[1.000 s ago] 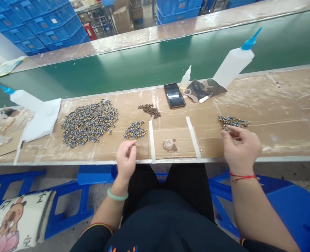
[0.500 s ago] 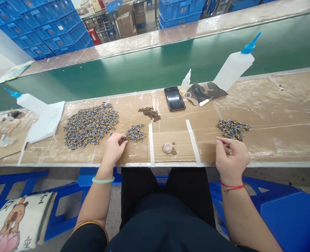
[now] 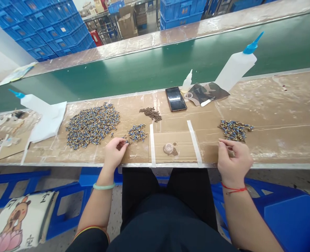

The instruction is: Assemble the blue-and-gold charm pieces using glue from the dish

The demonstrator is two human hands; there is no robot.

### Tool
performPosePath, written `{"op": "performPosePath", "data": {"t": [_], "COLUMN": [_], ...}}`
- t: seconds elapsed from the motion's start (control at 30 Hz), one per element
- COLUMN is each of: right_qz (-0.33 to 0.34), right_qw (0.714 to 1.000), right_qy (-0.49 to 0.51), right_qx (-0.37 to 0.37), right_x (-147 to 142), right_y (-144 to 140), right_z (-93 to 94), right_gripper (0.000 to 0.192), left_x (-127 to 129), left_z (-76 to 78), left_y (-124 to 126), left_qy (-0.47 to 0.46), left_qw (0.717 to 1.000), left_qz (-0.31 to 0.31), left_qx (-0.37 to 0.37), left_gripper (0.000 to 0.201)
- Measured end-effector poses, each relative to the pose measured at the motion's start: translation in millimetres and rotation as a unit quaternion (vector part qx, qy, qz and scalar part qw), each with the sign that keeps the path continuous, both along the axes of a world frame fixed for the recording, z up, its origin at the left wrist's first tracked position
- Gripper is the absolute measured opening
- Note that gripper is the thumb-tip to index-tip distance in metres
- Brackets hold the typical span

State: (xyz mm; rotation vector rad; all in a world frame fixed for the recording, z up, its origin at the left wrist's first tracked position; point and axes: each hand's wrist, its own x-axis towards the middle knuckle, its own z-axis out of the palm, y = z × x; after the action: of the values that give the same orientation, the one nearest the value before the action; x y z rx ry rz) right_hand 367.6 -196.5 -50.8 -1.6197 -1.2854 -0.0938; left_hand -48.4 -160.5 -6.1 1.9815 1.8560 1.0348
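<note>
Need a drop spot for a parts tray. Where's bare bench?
Free: the bench right of the right pile, and the strip between the tape strips, barring the small clear cap. Crowded: the big pile, small pile, left hand, phone.

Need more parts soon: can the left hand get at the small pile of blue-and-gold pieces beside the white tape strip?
Probably yes: the left hand lies beside the small blue-and-gold pile, with only bare cardboard between.

Phone (image 3: 175,99) face-up by small glue bottle (image 3: 187,81) — camouflage cloth (image 3: 207,92) beside; blue crates (image 3: 47,24) beyond green conveyor (image 3: 144,66).
</note>
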Motion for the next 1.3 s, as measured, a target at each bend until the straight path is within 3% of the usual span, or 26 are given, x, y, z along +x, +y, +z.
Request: {"op": "performPosePath", "data": {"t": [0.13, 0.3, 0.47, 0.57, 0.63, 0.73, 0.8, 0.87, 0.93, 1.03, 1.2, 1.3], "right_qz": [0.000, 0.003, -0.007, -0.055, -0.053, 0.124, 0.256, 0.316, 0.323, 0.316, 0.308, 0.364], "right_qw": [1.000, 1.000, 1.000, 0.995, 0.984, 0.971, 0.950, 0.927, 0.915, 0.906, 0.918, 0.915], "right_qy": [-0.004, -0.001, 0.001, 0.023, 0.057, 0.099, 0.138, 0.189, 0.237, 0.279, 0.248, 0.173], "right_qx": [-0.001, -0.003, 0.013, 0.084, 0.159, 0.180, 0.113, 0.069, 0.050, 0.026, 0.011, 0.016], "right_x": [0, 0, 1, -14, -36, -80, -108, -128, -138, -139, -123, -111], "right_y": [0, 1, 1, -7, -16, -31, -38, -42, -42, -40, -36, -33], "right_z": [-0.2, -1.4, -5.6, 6.8, 25.5, 57.1, 69.5, 70.7, 64.0, 51.5, 49.5, 57.5], "right_gripper": [0.028, 0.028, 0.027, 0.023, 0.019, 0.009, 0.012, 0.016, 0.017, 0.011, 0.010, 0.016], "left_x": [-11, -12, -10, -6, 8, 55, 95, 132, 155, 165, 158, 150], "left_z": [-1.9, -0.3, 3.9, 0.2, -6.1, -14.3, -13.4, -6.6, 2.8, 13.2, 19.5, 22.5], "left_y": [9, 26, 28, 18, 3, -29, -48, -61, -67, -68, -67, -64], "left_qy": [0.018, 0.097, 0.102, 0.078, 0.007, -0.166, -0.216, -0.246, -0.264, -0.260, -0.273, -0.305], "left_qw": [0.998, 0.993, 0.993, 0.996, 0.999, 0.984, 0.970, 0.958, 0.947, 0.945, 0.947, 0.937], "left_qz": [0.067, 0.016, 0.015, 0.031, 0.032, -0.027, -0.084, -0.116, -0.132, -0.138, -0.159, -0.171], "left_qx": [0.012, -0.066, -0.063, -0.043, -0.010, 0.053, 0.069, 0.090, 0.125, 0.144, 0.049, 0.009], "left_gripper": [0.019, 0.013, 0.012, 0.011, 0.009, 0.006, 0.005, 0.001, 0.003, 0.006, 0.019, 0.029]}}
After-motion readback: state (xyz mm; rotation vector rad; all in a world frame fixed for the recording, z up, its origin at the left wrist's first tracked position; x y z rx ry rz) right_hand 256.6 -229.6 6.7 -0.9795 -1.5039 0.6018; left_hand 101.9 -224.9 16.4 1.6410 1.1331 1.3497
